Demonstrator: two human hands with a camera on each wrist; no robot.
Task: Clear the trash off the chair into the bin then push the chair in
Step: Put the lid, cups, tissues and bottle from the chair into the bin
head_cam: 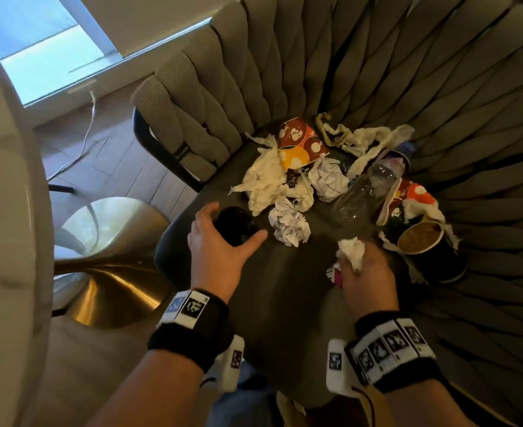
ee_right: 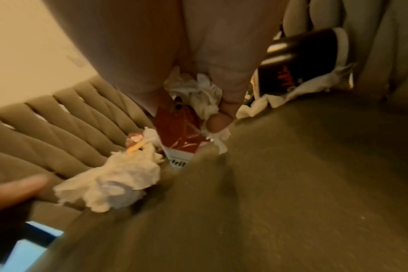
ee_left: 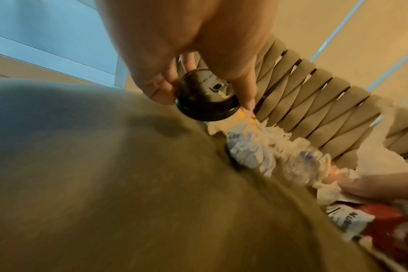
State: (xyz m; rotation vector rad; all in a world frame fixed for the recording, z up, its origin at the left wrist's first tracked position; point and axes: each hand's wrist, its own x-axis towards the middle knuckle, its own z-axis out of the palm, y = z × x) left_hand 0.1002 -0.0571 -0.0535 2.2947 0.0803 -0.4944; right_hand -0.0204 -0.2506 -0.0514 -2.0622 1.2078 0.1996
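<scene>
The grey chair seat [head_cam: 288,303] carries a pile of trash toward its woven back. My left hand [head_cam: 220,241] grips a black cup lid [head_cam: 234,224] at the seat's left front; the left wrist view shows the black cup lid [ee_left: 206,99] pinched between fingers and thumb. My right hand [head_cam: 366,272] holds a crumpled white tissue [head_cam: 352,252] together with a red and white wrapper [ee_right: 179,127]. Behind lie crumpled paper balls [head_cam: 289,224], a clear plastic bottle [head_cam: 365,192], a red spotted paper cup [head_cam: 300,143] and a dark paper cup [head_cam: 429,251] on its side.
A round table's pale top [head_cam: 7,211] and its brass pedestal [head_cam: 109,272] stand to the left of the chair. A white cable [head_cam: 84,140] runs over the wooden floor beneath a window. No bin shows in any view.
</scene>
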